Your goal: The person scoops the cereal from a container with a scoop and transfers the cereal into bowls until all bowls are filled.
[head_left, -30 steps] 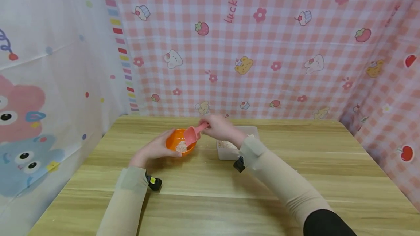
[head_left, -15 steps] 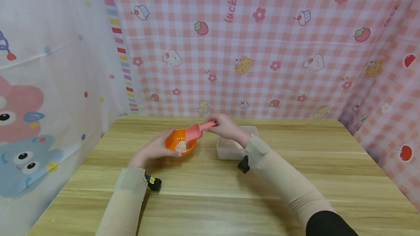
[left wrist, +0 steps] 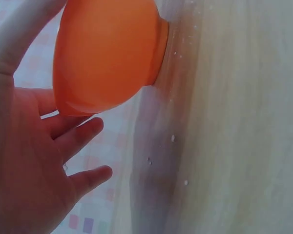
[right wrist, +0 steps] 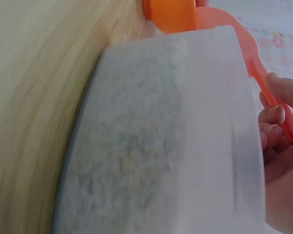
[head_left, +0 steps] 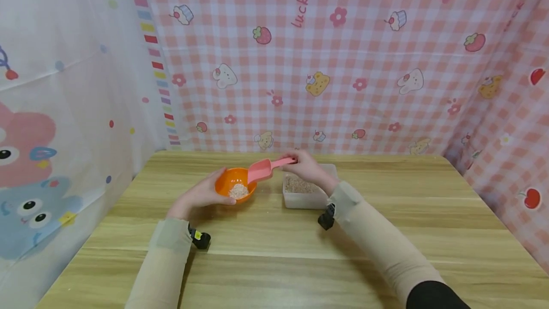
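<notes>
On the left of the table sits an orange bowl (head_left: 224,184) with a small heap of pale grains (head_left: 238,191) inside. My left hand (head_left: 200,194) holds it by the side, thumb at the near rim; in the left wrist view the lower fingers of that hand (left wrist: 31,151) spread free of the bowl (left wrist: 107,53). My right hand (head_left: 308,169) grips the handle of a pink scoop (head_left: 260,170). The scoop's tip is over the bowl's right rim; whether it touches cannot be told. No grains show in the scoop.
A translucent white box (head_left: 304,200) of similar grains (head_left: 297,184) stands right of the bowl, partly under my right forearm. Several loose grains (left wrist: 173,138) lie on the wooden table (head_left: 257,271). A pink checked cloth (head_left: 274,61) hangs behind the table.
My right hand has moved right with the scoop, drawing it from inside the bowl to its right rim. The left hand and bowl have stayed in place.
</notes>
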The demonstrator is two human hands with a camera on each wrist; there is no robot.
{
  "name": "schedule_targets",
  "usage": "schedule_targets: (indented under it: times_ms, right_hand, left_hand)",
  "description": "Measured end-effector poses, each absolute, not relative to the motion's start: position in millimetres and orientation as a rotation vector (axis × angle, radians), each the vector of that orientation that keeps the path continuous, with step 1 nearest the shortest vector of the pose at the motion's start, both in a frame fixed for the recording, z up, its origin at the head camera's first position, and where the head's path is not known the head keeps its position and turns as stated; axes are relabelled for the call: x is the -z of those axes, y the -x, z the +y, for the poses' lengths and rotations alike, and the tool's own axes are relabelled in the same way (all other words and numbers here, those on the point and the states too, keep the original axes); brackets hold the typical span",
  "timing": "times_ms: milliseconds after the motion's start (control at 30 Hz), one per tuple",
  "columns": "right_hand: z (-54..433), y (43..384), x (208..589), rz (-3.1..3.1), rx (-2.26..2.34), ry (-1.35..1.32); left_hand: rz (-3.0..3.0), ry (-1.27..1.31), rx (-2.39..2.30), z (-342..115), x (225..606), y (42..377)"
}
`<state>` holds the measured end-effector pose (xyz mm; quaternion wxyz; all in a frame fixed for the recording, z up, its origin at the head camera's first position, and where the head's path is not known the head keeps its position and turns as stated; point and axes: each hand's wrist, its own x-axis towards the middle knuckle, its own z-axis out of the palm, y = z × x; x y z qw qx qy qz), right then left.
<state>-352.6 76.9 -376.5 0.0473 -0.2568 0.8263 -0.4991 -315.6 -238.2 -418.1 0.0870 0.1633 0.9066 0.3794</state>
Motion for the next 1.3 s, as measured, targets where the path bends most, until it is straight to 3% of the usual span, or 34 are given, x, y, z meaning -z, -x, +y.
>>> schedule_targets:
  times_ms: [400, 1067, 1300]
  right_hand:
    - [126, 347, 371, 2.566, 1.562, 0.754]
    - [185, 335, 368, 2.616, 1.587, 0.581]
    - [199, 335, 367, 2.646, 1.55, 0.522]
  left_hand:
    - [2.797, -0.56, -1.294, -223, 396, 323]
    - [2.565, -0.802, -1.387, -118, 382, 317]
    - [2.683, -0.715, -1.206, -94, 390, 321]
